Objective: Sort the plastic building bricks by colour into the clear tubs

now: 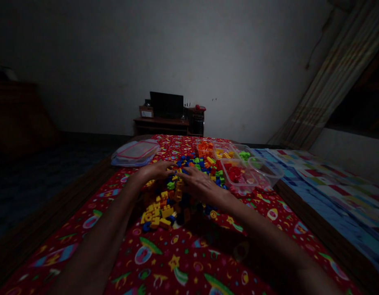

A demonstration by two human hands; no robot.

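Note:
A heap of mixed toy building bricks (167,211) in yellow, blue, green, orange and red lies on a red patterned cloth (189,254). My left hand (160,169) reaches over the heap from the left, its fingers stretched out and somewhat apart. From the right, my right hand (198,182) lies over the middle of the pile with its fingers extended toward the left one. A yellow brick (178,191) shows just below the right fingers. Both hands are close together, and the bricks right under them are partly hidden. Dim light blurs the fingertips.
Clear plastic containers (243,189) at the right hold bricks sorted into orange, yellow, green and red. A round clear tub (273,174) stands beside them. Stacked plastic lids (135,152) lie at the left. Farther back is a desk with a monitor (166,105).

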